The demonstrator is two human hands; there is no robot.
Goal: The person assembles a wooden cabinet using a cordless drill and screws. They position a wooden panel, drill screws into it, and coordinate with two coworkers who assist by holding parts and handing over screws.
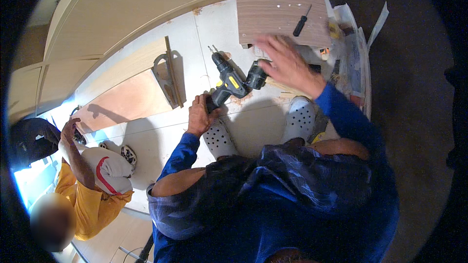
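Note:
My left hand (199,117) is closed around the handle end of a black and yellow cordless drill (229,82). The drill's bit points away from me, toward the far wall panel. Close against the drill's back end is a black, rounded piece (256,74) whose kind I cannot make out. Over that piece is my right hand (287,63), slightly blurred, its fingers stretched out and thumb apart. The thumb looks close to the piece; whether it touches is unclear.
A wood-grain board (282,14) lies beyond my right hand, bearing a black screwdriver (301,23). Left of the drill are a wooden panel (126,100) and a dark D-shaped frame (165,80). A person in a yellow shirt (100,209) crouches at the left. My grey clogs (219,139) stand below.

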